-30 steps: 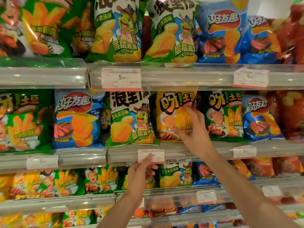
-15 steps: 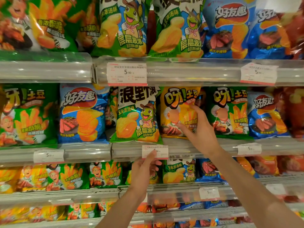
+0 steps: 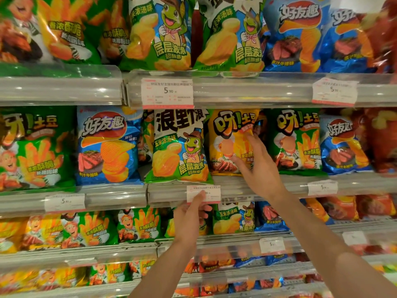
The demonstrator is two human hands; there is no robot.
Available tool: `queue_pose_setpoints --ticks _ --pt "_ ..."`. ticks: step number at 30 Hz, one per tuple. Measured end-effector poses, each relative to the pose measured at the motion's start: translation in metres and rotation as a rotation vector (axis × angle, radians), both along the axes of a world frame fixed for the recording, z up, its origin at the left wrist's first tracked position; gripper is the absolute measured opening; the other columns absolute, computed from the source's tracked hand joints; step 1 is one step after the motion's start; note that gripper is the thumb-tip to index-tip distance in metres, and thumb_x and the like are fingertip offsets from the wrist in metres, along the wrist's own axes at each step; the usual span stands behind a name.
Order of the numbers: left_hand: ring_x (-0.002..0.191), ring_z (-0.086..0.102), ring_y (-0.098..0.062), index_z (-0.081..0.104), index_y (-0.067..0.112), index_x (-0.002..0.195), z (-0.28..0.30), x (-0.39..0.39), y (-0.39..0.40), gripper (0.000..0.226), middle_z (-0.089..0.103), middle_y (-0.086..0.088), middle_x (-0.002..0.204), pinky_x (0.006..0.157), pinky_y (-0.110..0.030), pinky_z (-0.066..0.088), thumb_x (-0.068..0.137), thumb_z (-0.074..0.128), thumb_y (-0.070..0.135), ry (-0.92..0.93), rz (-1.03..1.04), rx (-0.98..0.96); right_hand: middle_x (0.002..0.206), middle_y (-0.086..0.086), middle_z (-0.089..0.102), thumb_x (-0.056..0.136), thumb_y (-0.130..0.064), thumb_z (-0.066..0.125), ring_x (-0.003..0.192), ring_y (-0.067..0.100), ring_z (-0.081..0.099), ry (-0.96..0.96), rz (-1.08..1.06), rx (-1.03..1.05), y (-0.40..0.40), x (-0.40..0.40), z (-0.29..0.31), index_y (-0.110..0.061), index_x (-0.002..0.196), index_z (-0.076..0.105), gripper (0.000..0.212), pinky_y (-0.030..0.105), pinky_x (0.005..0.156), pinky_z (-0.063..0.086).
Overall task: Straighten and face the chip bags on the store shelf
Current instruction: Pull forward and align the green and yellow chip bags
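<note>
Yellow chip bag (image 3: 231, 145) stands upright on middle shelf (image 3: 236, 186), long axis vertical, between green neighbours; right hand (image 3: 258, 168) is on it, spread fingers on its front, seemingly pressing not gripping; left hand (image 3: 190, 216) lower, pinching price tag (image 3: 209, 193), further off

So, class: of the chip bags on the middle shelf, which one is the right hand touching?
The yellow bag, the only yellow one on that shelf, between the green frog bag and a green fries bag. The right hand has its fingers spread on its front.
</note>
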State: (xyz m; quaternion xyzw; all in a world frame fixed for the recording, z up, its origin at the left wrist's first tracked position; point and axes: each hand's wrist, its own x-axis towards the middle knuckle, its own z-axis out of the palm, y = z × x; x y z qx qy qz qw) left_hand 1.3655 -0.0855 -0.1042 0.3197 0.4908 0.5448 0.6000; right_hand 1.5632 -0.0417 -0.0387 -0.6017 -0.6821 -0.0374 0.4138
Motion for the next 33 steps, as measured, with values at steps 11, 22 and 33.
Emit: queue_pose_setpoints --ticks 11,22,33 --pt "0.052 0.059 -0.006 0.076 0.000 0.084 -0.006 -0.009 0.000 0.041 0.075 -0.001 0.068 0.051 -0.017 0.046 0.095 0.065 0.038 0.089 -0.091 0.060 0.167 0.008 0.013 0.101 -0.057 0.034 0.155 0.022 0.004 -0.133 -0.237 -0.042 -0.047 -0.018 -0.055 -0.016 0.159 0.017 0.073 0.048 0.125 0.009" --pt "0.091 0.060 0.006 0.064 0.036 0.100 -0.039 -0.051 -0.012 0.014 0.069 0.017 0.099 0.079 -0.025 0.049 0.099 0.054 0.047 0.610 -0.250 0.341 0.168 -0.004 0.006 0.099 -0.059 0.038 0.155 0.015 0.005 -0.001 -0.180 -0.183 -0.120 -0.039 -0.109 -0.026 0.158 0.021 0.069 0.044 0.123 0.020" --pt "0.088 0.062 0.004 0.062 0.035 0.109 -0.034 0.008 -0.053 0.021 0.067 0.018 0.099 0.065 -0.012 0.050 0.093 0.054 0.047 0.708 -0.133 0.360 0.100 -0.021 0.068 0.086 -0.072 0.034 0.073 -0.001 0.065 0.153 0.008 -0.432 -0.135 0.044 -0.114 -0.044 0.155 0.015 0.078 0.033 0.071 0.059"
